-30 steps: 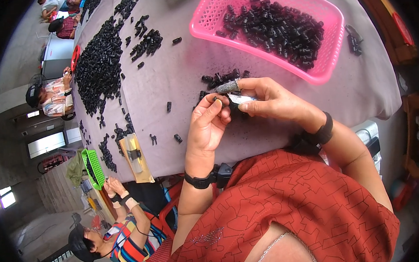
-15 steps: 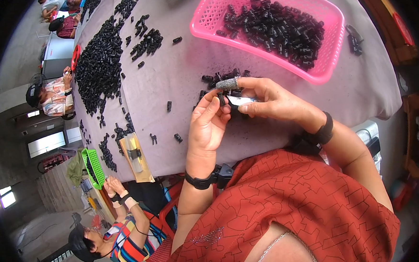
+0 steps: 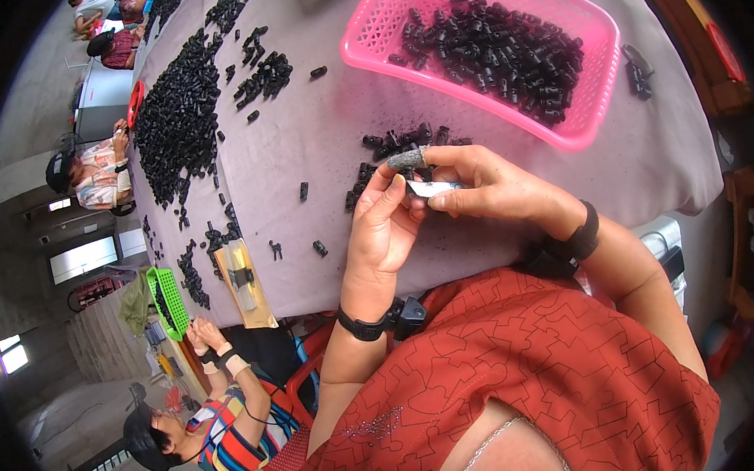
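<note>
Greyish cloth (image 3: 310,136); right grip (image 3: 493,187) pinched closed around pale blade (image 3: 430,188).

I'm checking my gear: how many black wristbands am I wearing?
2: one black wristband on your left wrist, another wristband on your right wrist.

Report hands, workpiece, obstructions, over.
Left hand pinching black piece, mostly hidden. Right hand holding white flat tool beside it. Loose black pieces just beyond, apparently not blocking.
</note>
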{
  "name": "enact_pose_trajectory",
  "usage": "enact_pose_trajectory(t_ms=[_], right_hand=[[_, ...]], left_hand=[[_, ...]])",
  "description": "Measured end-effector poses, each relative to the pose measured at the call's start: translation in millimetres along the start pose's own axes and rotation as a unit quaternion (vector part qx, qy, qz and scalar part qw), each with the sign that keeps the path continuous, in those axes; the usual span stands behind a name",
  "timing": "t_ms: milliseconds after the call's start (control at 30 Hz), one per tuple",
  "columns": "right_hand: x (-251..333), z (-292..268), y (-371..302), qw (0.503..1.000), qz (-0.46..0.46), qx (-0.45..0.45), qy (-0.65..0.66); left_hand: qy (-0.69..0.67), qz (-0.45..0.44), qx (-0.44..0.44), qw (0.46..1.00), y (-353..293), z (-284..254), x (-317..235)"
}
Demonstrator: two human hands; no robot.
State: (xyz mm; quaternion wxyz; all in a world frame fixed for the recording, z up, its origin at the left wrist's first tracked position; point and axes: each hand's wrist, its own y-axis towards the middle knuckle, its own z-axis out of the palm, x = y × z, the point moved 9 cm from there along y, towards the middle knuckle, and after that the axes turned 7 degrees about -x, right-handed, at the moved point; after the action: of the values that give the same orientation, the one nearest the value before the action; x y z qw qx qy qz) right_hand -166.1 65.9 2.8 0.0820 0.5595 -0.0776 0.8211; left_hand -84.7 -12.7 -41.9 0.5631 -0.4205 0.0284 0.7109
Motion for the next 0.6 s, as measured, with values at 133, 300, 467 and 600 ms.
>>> enact_pose_trajectory(t_ms=[133,300,467,600], right_hand=[[-1.9,0.8,0.2,1.0,-0.015,0.006,0.011],[-8.4,1.5,0.3,1.0,-0.002,0.013,0.017],[-9.1,2.6,2.2,0.999,0.015,0.011,0.035],[-15.7,0.2,3.3,0.998,0.027,0.019,0.049]], left_hand=[[-0.011,-0.012,-0.014,1.0,-1.3,-0.6,2.5],[-0.002,0.012,-0.023,1.0,-2.2,0.0,0.5],[-0.029,0.002,-0.033,0.999,-1.0,-3.3,4.1],[-0.038,-0.003,-0.017,0.999,-1.5,0.2,5.4]])
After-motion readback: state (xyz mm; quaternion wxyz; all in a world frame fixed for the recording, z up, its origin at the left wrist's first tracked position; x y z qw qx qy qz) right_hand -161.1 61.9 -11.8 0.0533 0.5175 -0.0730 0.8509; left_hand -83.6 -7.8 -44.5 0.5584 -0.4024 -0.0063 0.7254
